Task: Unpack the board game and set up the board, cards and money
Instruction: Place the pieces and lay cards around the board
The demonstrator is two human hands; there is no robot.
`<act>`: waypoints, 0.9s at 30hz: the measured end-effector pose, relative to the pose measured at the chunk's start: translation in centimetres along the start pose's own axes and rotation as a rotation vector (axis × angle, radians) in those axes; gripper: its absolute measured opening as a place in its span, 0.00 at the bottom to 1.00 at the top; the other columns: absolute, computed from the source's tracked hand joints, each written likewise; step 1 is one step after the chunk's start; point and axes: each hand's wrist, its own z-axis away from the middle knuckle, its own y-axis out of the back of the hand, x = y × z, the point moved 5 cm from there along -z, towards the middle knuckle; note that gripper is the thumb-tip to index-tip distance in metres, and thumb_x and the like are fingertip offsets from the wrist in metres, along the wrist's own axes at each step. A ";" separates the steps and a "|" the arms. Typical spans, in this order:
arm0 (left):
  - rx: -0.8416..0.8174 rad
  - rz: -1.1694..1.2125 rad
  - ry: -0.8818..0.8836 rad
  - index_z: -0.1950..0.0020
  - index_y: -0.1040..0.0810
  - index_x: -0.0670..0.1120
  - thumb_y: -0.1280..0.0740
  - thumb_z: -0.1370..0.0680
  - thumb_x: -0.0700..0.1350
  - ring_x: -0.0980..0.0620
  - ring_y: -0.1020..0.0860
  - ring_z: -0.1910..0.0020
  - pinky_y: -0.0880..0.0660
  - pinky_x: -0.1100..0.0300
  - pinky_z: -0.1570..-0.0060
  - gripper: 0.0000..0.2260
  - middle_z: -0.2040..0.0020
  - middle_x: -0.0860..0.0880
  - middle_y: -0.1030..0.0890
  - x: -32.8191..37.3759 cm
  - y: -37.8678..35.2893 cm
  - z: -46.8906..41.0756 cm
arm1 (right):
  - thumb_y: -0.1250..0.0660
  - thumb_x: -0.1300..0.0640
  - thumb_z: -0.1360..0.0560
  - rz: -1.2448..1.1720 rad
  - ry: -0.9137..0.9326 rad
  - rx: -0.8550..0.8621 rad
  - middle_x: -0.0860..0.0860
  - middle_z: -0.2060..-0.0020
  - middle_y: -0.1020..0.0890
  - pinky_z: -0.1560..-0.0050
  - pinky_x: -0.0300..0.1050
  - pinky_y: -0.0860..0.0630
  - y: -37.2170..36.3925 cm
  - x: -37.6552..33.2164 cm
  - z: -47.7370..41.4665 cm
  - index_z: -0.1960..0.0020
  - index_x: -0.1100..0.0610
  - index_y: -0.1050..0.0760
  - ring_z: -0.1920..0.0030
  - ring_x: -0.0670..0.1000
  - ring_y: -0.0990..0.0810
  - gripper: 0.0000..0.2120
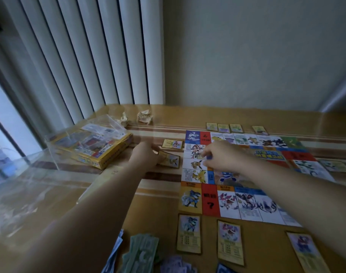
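The game board lies flat on the table, toward its right side, with cards set out along the board's edges. Just off its left edge, the left hand pinches the end of a yellow-bordered card. The right hand is curled over the board's left column; I cannot tell whether it pinches anything. Stacks of paper money sit at the table's near edge.

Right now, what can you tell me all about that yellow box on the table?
The yellow box lies flat on the table, left of the board and near the blinds. It looks like cardboard, with bright pictures on its top, too blurred to read. Crinkly clear plastic lies over its far side. The left hand holds a card right beside it and does not seem to touch it.
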 end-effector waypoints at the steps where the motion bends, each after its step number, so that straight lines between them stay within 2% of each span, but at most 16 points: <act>1: -0.003 -0.010 0.005 0.50 0.24 0.46 0.29 0.26 0.42 0.58 0.27 0.65 0.33 0.65 0.72 0.08 0.58 0.50 0.23 0.0 0.0 -0.2 | 0.36 0.52 0.22 0.046 0.010 -0.033 0.51 0.45 0.18 0.47 0.50 0.22 -0.3 0.1 0.2 0.34 0.52 0.26 0.55 0.49 0.19 0.17; 4: -0.012 -0.086 -0.006 0.47 0.22 0.44 0.29 0.26 0.42 0.58 0.28 0.65 0.33 0.64 0.70 0.09 0.61 0.52 0.26 0.2 -0.2 -0.4 | 0.36 0.50 0.23 0.134 0.038 -0.045 0.51 0.41 0.20 0.44 0.53 0.23 -0.7 0.1 0.6 0.31 0.51 0.29 0.44 0.51 0.21 0.20; 7: -0.010 -0.145 -0.003 0.45 0.22 0.43 0.29 0.27 0.43 0.54 0.27 0.61 0.30 0.61 0.62 0.11 0.58 0.50 0.24 0.4 -0.3 -0.4 | 0.35 0.50 0.23 0.139 0.048 -0.039 0.50 0.37 0.23 0.42 0.53 0.24 -0.6 0.0 0.7 0.31 0.51 0.29 0.40 0.52 0.23 0.20; 9: -0.022 -0.165 0.003 0.43 0.22 0.42 0.29 0.26 0.43 0.52 0.26 0.58 0.30 0.60 0.59 0.13 0.55 0.48 0.23 0.4 -0.5 -0.5 | 0.35 0.50 0.23 0.137 0.048 -0.044 0.50 0.36 0.24 0.41 0.53 0.25 -0.7 0.0 0.7 0.31 0.50 0.29 0.41 0.52 0.23 0.20; 12: -0.019 -0.194 -0.001 0.40 0.23 0.42 0.31 0.25 0.42 0.51 0.25 0.55 0.29 0.61 0.58 0.14 0.47 0.45 0.21 0.5 -1.0 -0.4 | 0.36 0.50 0.23 0.138 0.045 -0.036 0.51 0.36 0.24 0.43 0.51 0.25 -0.8 0.1 0.6 0.32 0.50 0.29 0.52 0.50 0.23 0.20; 13: -0.012 -0.206 -0.003 0.39 0.23 0.42 0.31 0.25 0.42 0.50 0.25 0.53 0.29 0.61 0.58 0.15 0.45 0.45 0.21 0.5 -1.0 -0.3 | 0.35 0.50 0.23 0.140 0.045 -0.031 0.51 0.35 0.25 0.43 0.51 0.25 -0.8 0.1 0.6 0.32 0.50 0.29 0.53 0.50 0.24 0.20; 16: 0.016 -0.276 -0.021 0.37 0.25 0.43 0.32 0.25 0.40 0.48 0.24 0.46 0.27 0.59 0.54 0.16 0.40 0.44 0.23 0.7 -0.9 0.2 | 0.35 0.50 0.23 0.128 0.060 -0.025 0.52 0.35 0.25 0.40 0.54 0.26 -0.7 0.1 1.2 0.31 0.51 0.30 0.44 0.52 0.23 0.21; 17: 0.038 -0.293 -0.040 0.37 0.25 0.44 0.32 0.25 0.40 0.48 0.24 0.46 0.26 0.59 0.52 0.17 0.39 0.44 0.24 0.9 -0.7 0.3 | 0.36 0.49 0.23 0.108 0.069 -0.002 0.52 0.35 0.25 0.43 0.52 0.26 -0.4 0.1 1.5 0.31 0.51 0.30 0.45 0.51 0.22 0.21; 19: 0.080 -0.293 -0.092 0.36 0.25 0.46 0.33 0.25 0.42 0.49 0.23 0.51 0.25 0.57 0.55 0.17 0.37 0.44 0.25 1.9 0.0 1.3 | 0.36 0.49 0.23 0.057 0.092 0.065 0.53 0.37 0.23 0.50 0.47 0.26 0.7 0.2 2.7 0.32 0.51 0.29 0.52 0.48 0.22 0.20; 21: 0.081 -0.274 -0.180 0.35 0.26 0.46 0.34 0.23 0.43 0.50 0.23 0.55 0.24 0.58 0.58 0.16 0.39 0.45 0.24 3.7 0.5 3.3 | 0.35 0.49 0.23 -0.003 0.124 0.109 0.51 0.40 0.21 0.45 0.48 0.25 1.8 0.0 4.7 0.36 0.51 0.25 0.48 0.49 0.21 0.17; 22: 0.069 -0.274 -0.241 0.35 0.26 0.45 0.34 0.23 0.44 0.50 0.22 0.54 0.24 0.57 0.56 0.16 0.39 0.45 0.23 4.7 0.6 4.6 | 0.35 0.49 0.23 -0.036 0.143 0.103 0.50 0.42 0.20 0.45 0.47 0.25 2.2 -0.1 5.9 0.38 0.52 0.23 0.48 0.48 0.21 0.15; 24: 0.015 -0.286 -0.367 0.36 0.25 0.46 0.34 0.23 0.44 0.52 0.23 0.50 0.24 0.60 0.51 0.15 0.42 0.49 0.22 6.4 0.5 7.7 | 0.33 0.49 0.24 -0.052 0.180 0.042 0.46 0.48 0.18 0.47 0.44 0.23 2.4 -0.3 8.8 0.44 0.53 0.19 0.52 0.45 0.21 0.13; 27: -0.170 -0.351 -0.524 0.40 0.24 0.51 0.33 0.23 0.48 0.59 0.23 0.56 0.25 0.66 0.56 0.11 0.50 0.57 0.21 7.6 -0.1 13.3 | 0.33 0.44 0.26 0.014 0.199 -0.146 0.43 0.53 0.17 0.49 0.46 0.22 1.4 -0.4 14.2 0.47 0.51 0.18 0.54 0.44 0.20 0.13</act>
